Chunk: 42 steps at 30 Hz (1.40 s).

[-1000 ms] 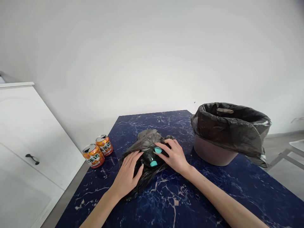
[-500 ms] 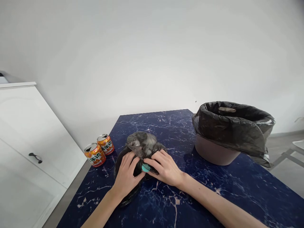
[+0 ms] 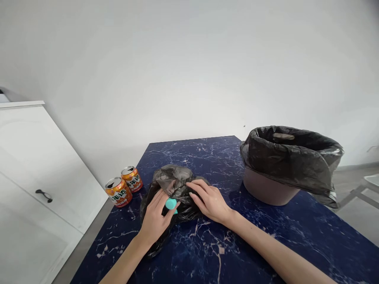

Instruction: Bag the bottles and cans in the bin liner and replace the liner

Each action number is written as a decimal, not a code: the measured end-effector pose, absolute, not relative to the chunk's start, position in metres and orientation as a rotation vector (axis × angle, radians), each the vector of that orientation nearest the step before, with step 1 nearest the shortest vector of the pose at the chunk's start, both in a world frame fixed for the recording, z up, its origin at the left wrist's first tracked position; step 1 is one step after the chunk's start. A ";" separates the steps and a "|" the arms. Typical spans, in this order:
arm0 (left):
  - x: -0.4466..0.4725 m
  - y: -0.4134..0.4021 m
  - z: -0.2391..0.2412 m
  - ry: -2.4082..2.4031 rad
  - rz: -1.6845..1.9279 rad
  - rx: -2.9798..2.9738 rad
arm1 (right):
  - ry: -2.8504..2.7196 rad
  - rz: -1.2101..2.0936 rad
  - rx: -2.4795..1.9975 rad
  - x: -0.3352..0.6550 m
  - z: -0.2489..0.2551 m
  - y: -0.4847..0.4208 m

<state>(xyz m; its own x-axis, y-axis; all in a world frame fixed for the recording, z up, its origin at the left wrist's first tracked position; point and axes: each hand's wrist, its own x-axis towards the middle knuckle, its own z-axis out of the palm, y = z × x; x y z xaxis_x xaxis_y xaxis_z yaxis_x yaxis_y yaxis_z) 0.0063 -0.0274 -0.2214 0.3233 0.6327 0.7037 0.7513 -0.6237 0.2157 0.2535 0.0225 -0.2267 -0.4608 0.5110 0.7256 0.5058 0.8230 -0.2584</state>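
A crumpled black plastic bag [image 3: 174, 173] lies bunched on the table under both hands. My left hand [image 3: 155, 219] is closed at the bag's left side, its thumb and fingers around a turquoise piece with a round end [image 3: 171, 203]. The lower part of that piece is hidden by the thumb and the plastic, so its kind cannot be made out. My right hand [image 3: 211, 202] rests on the bag's right side, fingers stretched out and the thumb apart from them.
Two orange drink cans [image 3: 118, 193] with opened tops stand at the table's left edge. A brownish bin [image 3: 266, 189] lined with a black bag [image 3: 284, 161] stands at the right. The table [image 3: 204, 252] is dark blue and marbled, with a white cabinet [image 3: 44, 157] to its left.
The turquoise piece has moved left and up, from between the hands into my left hand. My right hand has drawn slightly right and its fingers have opened.
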 end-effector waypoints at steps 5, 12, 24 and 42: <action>0.010 -0.032 -0.212 -1.637 -1.540 -2.440 | -2.007 0.221 -0.960 0.258 -0.231 0.031; 0.009 -0.031 -0.195 -1.900 -2.235 -2.464 | -1.854 0.359 -1.099 0.265 -0.244 0.049; 0.005 -0.022 -0.195 -1.800 -3.159 -2.456 | -1.665 0.567 -1.012 0.286 -0.240 0.067; -0.004 -0.023 -0.190 -1.724 -3.603 -2.156 | -2.059 0.440 -0.973 0.308 -0.243 0.081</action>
